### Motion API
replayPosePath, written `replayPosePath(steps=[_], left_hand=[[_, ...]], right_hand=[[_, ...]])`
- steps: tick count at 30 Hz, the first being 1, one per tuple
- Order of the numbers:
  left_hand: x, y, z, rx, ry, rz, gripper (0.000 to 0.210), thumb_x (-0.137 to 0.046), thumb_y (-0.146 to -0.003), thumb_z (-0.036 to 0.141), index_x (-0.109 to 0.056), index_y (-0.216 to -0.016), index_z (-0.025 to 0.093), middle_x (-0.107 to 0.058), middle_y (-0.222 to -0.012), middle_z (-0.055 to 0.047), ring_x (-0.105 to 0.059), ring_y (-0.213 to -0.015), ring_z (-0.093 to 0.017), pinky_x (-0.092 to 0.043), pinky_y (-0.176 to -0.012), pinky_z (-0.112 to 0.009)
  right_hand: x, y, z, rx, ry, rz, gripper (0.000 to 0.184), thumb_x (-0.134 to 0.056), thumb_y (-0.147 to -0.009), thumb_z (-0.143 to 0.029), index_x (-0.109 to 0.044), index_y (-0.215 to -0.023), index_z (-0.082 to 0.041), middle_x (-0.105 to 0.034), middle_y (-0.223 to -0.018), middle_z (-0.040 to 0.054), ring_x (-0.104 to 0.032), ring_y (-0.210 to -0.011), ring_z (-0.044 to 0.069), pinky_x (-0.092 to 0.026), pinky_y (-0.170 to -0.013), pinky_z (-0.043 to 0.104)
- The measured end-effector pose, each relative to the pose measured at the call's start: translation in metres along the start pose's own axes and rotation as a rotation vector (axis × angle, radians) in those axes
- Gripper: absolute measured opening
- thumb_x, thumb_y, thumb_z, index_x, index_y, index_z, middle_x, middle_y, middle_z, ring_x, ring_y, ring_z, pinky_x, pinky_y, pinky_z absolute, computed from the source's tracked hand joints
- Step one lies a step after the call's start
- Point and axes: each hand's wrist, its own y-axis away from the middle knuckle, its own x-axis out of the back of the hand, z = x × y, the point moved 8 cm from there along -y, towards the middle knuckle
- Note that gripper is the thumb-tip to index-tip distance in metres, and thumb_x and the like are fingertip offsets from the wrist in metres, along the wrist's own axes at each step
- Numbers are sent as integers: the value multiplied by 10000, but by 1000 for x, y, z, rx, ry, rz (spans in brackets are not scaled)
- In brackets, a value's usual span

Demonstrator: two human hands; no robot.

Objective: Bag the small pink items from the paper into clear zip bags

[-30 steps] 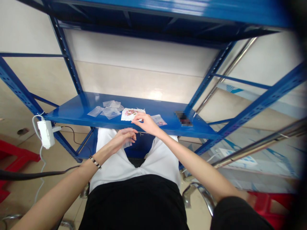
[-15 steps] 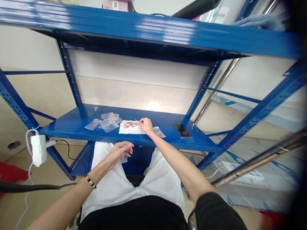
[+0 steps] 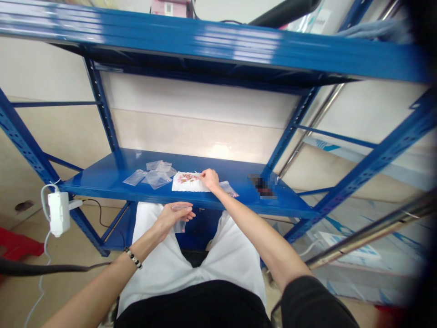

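My left hand [image 3: 175, 215] is closed on a small clear plastic bag [image 3: 180, 225], held above my lap in front of the shelf edge. A tiny pinkish bit shows low in that bag. My right hand [image 3: 210, 178] rests at the right end of a white sheet [image 3: 184, 185], fingertips pinched together; whatever is between them is too small to make out. Small pink and brownish pieces [image 3: 187, 177] lie in a cluster on the sheet. Just right of my right hand lies a clear bag with small pieces in it [image 3: 229, 188].
Several flat clear zip bags [image 3: 157, 176] lie on the blue shelf [image 3: 136, 158] to the left. A dark blurred object [image 3: 262, 186] lies on its right side. A white power strip [image 3: 59, 214] hangs by the left post. An upper blue shelf [image 3: 153, 41] spans overhead.
The view has shifted slightly. Both hands keep nearly the same places, the left still with the bag and the right still at the sheet's right end.
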Motion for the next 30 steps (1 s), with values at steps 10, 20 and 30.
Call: replayPosePath(steps=[10,20,30], left_hand=[[-10,16,10,-42,-12,-69,361,-809,-722,375,-629,-920,133,-735,-859,-116,-677,-791,-184,-522,-715,-298],[-22,18,12,-67,-35,-179,342,-792,-738,353,-604,-923,136,-695,-829,-81,-653,-731,-164,-510,-668,-278],[-24,22,13,-47,-10,-170,339,-787,-741,319,-600,-956,135,-693,-807,-76,-646,-708,-157,-509,-654,-271]], right_hand=[[55,82,-84,453,-462,-88,75,-727,-797,-232,-760,-788,-166,-747,-830,40,-653,-781,174,-454,-727,259],[68,145,-124,740,-455,-333,104,-674,-822,-99,-717,-741,-148,-690,-750,25,-606,-747,145,-430,-768,265],[59,145,-115,747,-425,-319,90,-685,-832,-147,-743,-765,-166,-699,-797,38,-614,-796,163,-430,-786,277]])
